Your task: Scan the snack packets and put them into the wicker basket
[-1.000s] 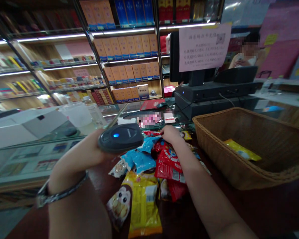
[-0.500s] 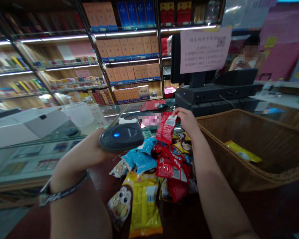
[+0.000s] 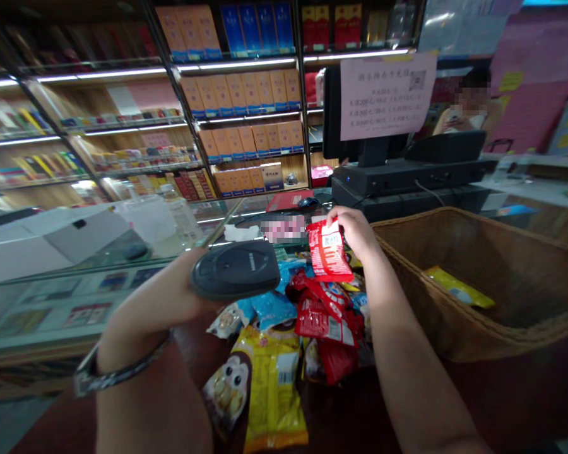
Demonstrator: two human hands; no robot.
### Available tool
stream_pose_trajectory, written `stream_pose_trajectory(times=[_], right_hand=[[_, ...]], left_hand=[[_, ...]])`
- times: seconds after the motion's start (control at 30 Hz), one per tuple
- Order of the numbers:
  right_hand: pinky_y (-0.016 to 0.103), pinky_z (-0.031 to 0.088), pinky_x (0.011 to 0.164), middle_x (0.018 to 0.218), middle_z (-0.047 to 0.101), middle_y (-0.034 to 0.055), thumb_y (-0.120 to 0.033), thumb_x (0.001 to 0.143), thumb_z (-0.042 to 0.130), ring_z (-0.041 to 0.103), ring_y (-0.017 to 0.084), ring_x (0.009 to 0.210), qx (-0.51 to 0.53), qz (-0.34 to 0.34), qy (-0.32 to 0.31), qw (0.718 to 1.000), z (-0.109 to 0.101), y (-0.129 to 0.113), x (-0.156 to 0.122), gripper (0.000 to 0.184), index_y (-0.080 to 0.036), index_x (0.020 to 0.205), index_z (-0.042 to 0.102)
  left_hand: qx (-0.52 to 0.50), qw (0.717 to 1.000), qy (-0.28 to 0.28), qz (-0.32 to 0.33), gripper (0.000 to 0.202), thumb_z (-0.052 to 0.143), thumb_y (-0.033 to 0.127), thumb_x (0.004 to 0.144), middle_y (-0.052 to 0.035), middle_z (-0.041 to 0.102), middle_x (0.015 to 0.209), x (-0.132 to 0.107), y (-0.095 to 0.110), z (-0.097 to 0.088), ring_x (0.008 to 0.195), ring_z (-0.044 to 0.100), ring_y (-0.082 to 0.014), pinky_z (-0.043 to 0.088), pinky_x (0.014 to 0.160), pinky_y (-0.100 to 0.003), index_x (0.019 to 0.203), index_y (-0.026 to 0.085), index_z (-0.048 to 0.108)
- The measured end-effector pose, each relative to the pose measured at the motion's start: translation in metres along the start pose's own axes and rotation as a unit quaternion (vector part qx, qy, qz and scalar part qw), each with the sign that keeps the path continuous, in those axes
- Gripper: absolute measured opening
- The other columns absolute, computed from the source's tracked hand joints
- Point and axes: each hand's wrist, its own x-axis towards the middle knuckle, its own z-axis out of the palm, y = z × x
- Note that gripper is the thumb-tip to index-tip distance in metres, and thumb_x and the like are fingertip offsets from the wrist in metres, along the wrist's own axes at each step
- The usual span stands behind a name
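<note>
My left hand (image 3: 189, 290) is wrapped round a dark barcode scanner (image 3: 236, 268), whose head points right; most of the fingers are hidden beneath it. In my right hand (image 3: 353, 230) a red snack packet (image 3: 330, 252) is pinched by its top edge, its barcode facing the scanner and brightly lit. Below both hands lies a heap of snack packets: blue ones (image 3: 269, 309), other red ones (image 3: 329, 321) and, closest to me, a large yellow one (image 3: 275, 384) with its barcode up.
Right of the heap stands a wicker basket (image 3: 454, 334) with a yellow packet (image 3: 461, 287) inside. Behind it is a monitor (image 3: 331, 113) bearing a paper sign (image 3: 387, 94). A white box (image 3: 42, 243) stands at left. Another person (image 3: 464, 110) is at the back right.
The red packet has tilted and shifted slightly right, its barcode turned further towards the scanner. The scanner has moved slightly; its blue light is off and light now falls on the packet.
</note>
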Motion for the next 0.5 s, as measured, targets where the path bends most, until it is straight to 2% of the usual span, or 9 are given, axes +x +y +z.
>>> stream_pose_trajectory(times=[0.07, 0.23, 0.5], right_hand=[[0.026, 0.027, 0.051, 0.055, 0.050, -0.0019, -0.020, 0.070, 0.040, 0.042, 0.013, 0.053, 0.002, -0.003, -0.001, 1.000, -0.0009, 0.0008, 0.0000, 0.020, -0.019, 0.063, 0.058], [0.026, 0.029, 0.054, 0.059, 0.053, -0.0009, -0.020, 0.069, 0.040, 0.045, 0.013, 0.058, -0.021, -0.011, 0.003, 1.000, -0.0043, -0.0017, 0.0001, 0.020, -0.019, 0.062, 0.059], [0.026, 0.030, 0.054, 0.058, 0.052, -0.0015, -0.020, 0.070, 0.041, 0.045, 0.013, 0.057, -0.033, 0.001, 0.004, 0.999, -0.0055, -0.0046, -0.0007, 0.020, -0.019, 0.060, 0.058]], left_hand=[[0.011, 1.000, -0.005, -0.007, 0.012, 0.067, 0.015, 0.073, 0.0018, 0.074, 0.072, 0.0006, 0.0016, 0.0002, 0.076, 0.066, -0.0143, 0.057, 0.078, -0.023, 0.083, 0.018, 0.073], [-0.003, 1.000, 0.003, -0.022, 0.023, 0.068, 0.016, 0.074, -0.0013, 0.077, 0.088, 0.0003, -0.0006, 0.0002, 0.078, 0.067, -0.0152, 0.058, 0.078, -0.024, 0.096, 0.018, 0.075], [0.000, 1.000, -0.004, -0.015, 0.033, 0.071, 0.017, 0.073, -0.0023, 0.078, 0.098, 0.0006, -0.0047, 0.0006, 0.082, 0.069, -0.0181, 0.059, 0.080, -0.028, 0.106, 0.020, 0.074]])
